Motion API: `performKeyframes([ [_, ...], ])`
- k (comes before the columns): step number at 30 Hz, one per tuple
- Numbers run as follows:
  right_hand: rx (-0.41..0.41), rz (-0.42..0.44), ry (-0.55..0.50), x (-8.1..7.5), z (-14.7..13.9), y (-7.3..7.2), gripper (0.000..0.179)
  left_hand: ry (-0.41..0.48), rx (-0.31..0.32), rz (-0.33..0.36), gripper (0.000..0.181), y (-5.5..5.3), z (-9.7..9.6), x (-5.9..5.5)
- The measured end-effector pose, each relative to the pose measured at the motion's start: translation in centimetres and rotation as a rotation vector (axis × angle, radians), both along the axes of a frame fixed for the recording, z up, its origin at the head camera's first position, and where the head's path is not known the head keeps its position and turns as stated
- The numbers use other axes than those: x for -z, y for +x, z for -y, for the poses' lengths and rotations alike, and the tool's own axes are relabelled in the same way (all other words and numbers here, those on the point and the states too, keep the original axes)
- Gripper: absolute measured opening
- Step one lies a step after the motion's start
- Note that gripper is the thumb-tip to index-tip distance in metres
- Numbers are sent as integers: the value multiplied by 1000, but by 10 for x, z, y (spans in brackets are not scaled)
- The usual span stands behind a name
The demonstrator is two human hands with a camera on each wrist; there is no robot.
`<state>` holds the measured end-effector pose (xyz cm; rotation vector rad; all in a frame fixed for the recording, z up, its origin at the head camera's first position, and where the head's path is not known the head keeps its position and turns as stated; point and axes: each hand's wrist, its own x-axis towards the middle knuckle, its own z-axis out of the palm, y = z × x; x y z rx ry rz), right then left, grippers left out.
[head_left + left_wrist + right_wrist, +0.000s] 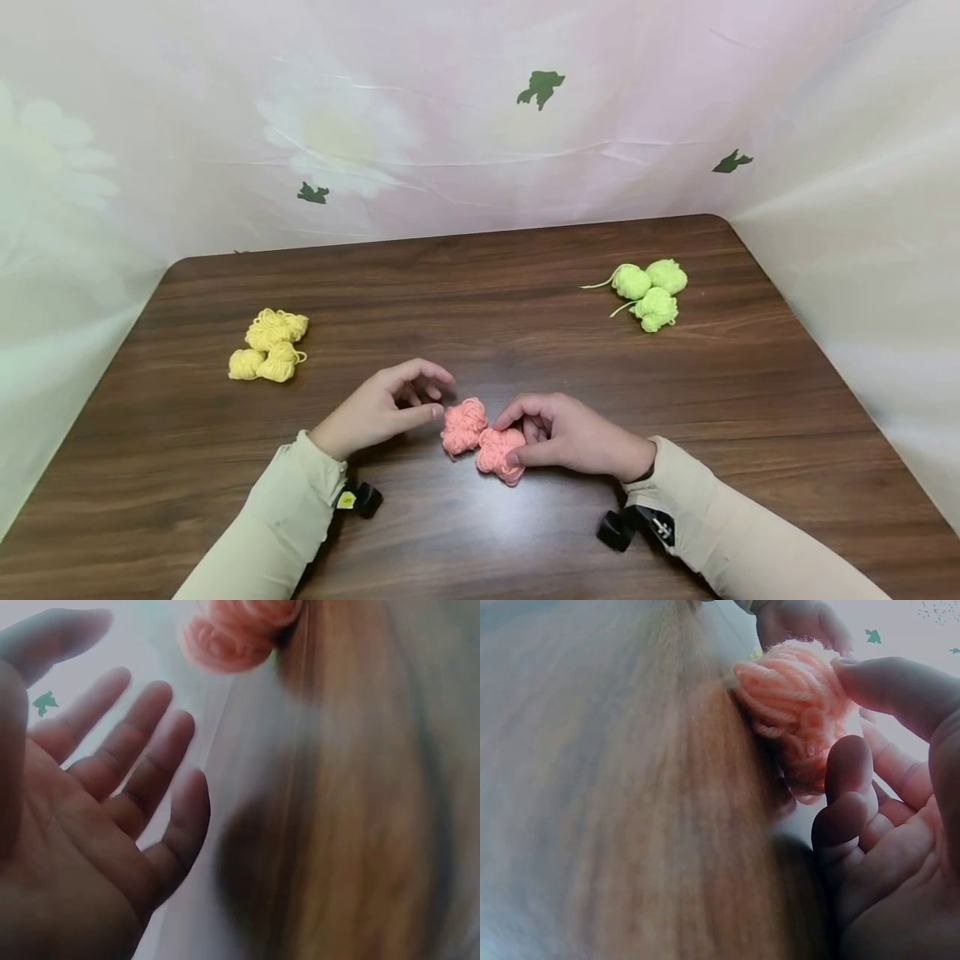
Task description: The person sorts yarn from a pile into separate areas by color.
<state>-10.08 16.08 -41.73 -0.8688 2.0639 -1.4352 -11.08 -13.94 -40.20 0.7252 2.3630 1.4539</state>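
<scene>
Two small pink yarn balls lie side by side on the table in front of the person. My right hand point(566, 435) pinches the nearer right yarn ball point(497, 454) between thumb and index finger. In the right wrist view this yarn ball point(799, 712) shows its wound strands close to the thumb tip. My left hand point(386, 406) is beside the left yarn ball point(463, 423), its thumb tip right at the yarn's edge. The left wrist view shows the left hand's fingers point(154, 761) loosely spread with nothing in the palm.
A cluster of yellow yarn balls point(272, 343) sits at the left of the brown wooden table point(450, 308). Green yarn balls point(652, 292), some with loose tails, lie at the back right. Behind the table hangs a flowered cloth point(420, 117).
</scene>
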Motion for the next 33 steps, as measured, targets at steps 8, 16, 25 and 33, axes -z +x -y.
performKeyframes([
  [8, -4, -4, 14, 1, -3, -1, 27, -91, 84, -4, 46, 0, -2, 10],
  [16, -30, -28, 10, 2, -2, -2, 31, -130, 145, -39, 56, -2, -2, 13],
  [25, -119, -135, 31, -1, 0, 1, 52, -203, 171, -81, 61, 0, -5, 10],
  [33, -108, -150, 70, -2, 0, 5, 50, -220, 158, -119, 56, 2, -7, 13],
])
